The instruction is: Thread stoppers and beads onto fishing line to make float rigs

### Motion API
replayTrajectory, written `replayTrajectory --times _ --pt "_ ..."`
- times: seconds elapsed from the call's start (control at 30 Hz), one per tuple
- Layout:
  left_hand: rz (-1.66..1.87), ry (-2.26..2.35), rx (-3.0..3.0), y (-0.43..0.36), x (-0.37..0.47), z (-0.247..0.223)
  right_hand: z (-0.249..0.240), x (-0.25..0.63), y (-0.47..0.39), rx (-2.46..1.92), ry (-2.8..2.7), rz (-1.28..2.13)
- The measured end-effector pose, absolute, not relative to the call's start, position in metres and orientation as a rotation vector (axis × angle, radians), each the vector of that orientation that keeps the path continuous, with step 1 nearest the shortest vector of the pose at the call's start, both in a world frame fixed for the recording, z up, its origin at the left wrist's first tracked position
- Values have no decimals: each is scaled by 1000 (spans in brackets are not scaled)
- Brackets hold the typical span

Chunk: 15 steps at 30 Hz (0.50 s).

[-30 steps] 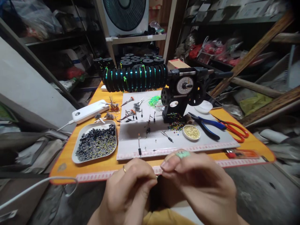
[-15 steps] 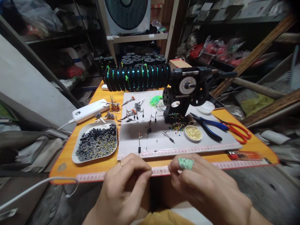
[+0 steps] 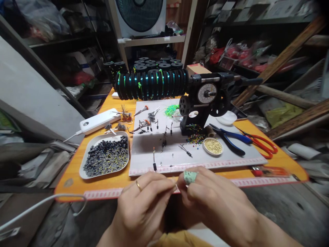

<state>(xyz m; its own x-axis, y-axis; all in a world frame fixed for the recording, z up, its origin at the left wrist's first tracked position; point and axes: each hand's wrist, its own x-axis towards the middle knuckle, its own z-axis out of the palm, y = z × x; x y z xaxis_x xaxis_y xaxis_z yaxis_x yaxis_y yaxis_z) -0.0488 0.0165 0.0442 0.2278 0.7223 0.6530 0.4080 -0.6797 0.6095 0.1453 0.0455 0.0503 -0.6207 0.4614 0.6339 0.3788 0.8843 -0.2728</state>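
At the table's front edge my left hand [image 3: 145, 202], with a ring on one finger, is closed, thumb and forefinger pinched together. My right hand [image 3: 209, 197], a green wrap round one finger, is closed as well, its fingertips almost touching the left ones. Whatever lies between the fingertips is too small to make out. Just beyond the hands is a white board [image 3: 144, 154] bearing small black-bodied pieces with thin stems, such as an upright one [image 3: 154, 166]. A pink measuring tape [image 3: 102, 194] runs along the table edge behind the fingers.
A tray of small dark tubes [image 3: 81, 168] stands left, by a white power bank [image 3: 99, 117]. A black winding machine [image 3: 195, 120] carries spools [image 3: 151, 85] over the board. Right lie a dish of gold beads [image 3: 213, 146], pliers [image 3: 232, 145], scissors [image 3: 264, 145] and an orange cutter [image 3: 272, 171].
My hands have come closer together; the left moved right and the right moved slightly left. The gap between their fingertips, which showed the tape, has nearly closed.
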Motion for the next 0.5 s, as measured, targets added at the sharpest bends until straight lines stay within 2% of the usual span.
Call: replayTrajectory --times 0.2,0.37,0.5 --pt "1455 995 2230 19 -54 43 44 150 49 -612 -2444 163" --pt "1475 982 2324 21 -56 48 74 153 51 -397 -2402 47" --pt "1489 958 2316 24 -55 49 94 155 51 -430 -2434 -13"
